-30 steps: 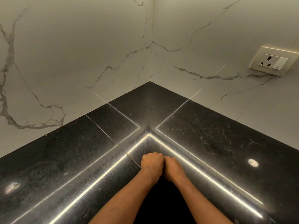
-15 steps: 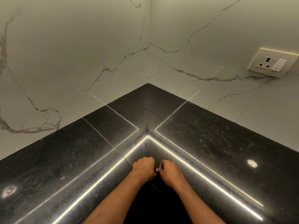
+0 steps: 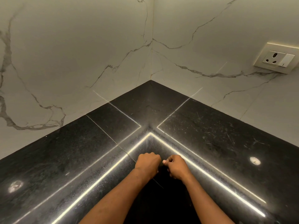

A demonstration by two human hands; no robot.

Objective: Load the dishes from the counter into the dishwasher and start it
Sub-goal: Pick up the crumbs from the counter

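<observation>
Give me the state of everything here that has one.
left hand: fingers curled, nothing visible in it.
right hand: fingers curled, nothing visible in it, just apart from the left.
socket: nothing plugged in.
switch: position unclear.
counter: glossy, reflecting light strips.

Two white walls with gray veins meet in a corner. A shiny black surface fits into it. A socket sits on the right wall. Bright light lines shine on the surface.

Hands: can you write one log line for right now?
left hand: fist | right hand: fist | place: counter inner corner | held: nothing seen
</observation>
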